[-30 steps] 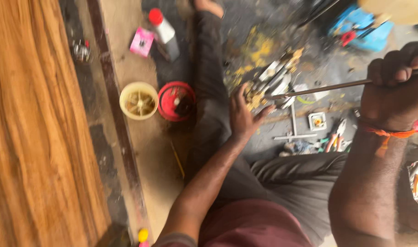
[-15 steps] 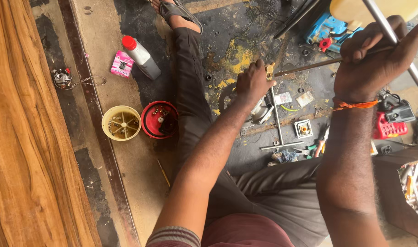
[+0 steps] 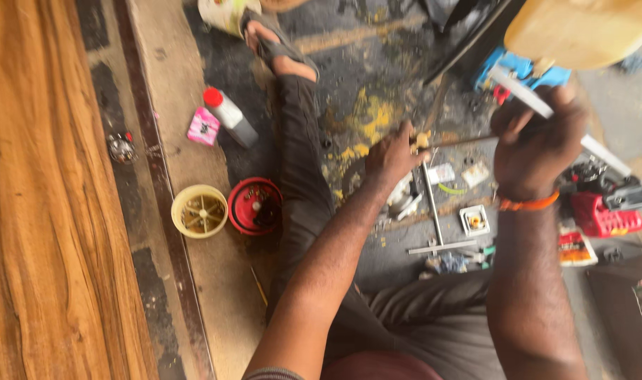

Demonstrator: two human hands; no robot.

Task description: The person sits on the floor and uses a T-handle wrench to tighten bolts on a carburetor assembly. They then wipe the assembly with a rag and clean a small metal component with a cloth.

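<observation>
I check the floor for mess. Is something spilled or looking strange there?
Yes. Yellow stains are smeared on the dark floor beside the outstretched leg, like spilled paint or powder. Small parts lie scattered below the hands, left and right, which hold a thin rod.

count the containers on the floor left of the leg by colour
Yellow round open tub: 1
Red round tub: 1
Grey bottle with red cap: 1
Pink small packet: 1
Total: 4
</observation>
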